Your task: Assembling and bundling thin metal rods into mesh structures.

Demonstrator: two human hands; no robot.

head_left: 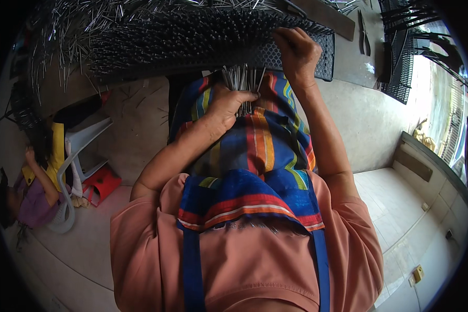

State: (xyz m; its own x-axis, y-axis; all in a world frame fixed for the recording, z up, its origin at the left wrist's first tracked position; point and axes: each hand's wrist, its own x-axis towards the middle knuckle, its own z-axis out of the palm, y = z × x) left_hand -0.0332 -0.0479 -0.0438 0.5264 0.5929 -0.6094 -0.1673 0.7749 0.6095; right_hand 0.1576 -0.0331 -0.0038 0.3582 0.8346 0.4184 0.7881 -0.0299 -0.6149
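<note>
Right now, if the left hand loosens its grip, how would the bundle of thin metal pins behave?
The pins look stiff, smooth and loose, with no tie visible, so they would probably slide apart and scatter. The left hand closes around them over the striped apron, so most would likely land there and roll.

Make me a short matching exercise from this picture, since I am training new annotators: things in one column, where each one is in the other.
Things:
1. bundle of metal pins
2. right hand
3. red stool
4. pliers

Places:
A. on the floor beside the white plastic chair
B. gripped in the left hand
C. on the bench top, right of the black perforated board
D. at the edge of the black perforated board

Pairs: 1-B, 2-D, 3-A, 4-C
</note>
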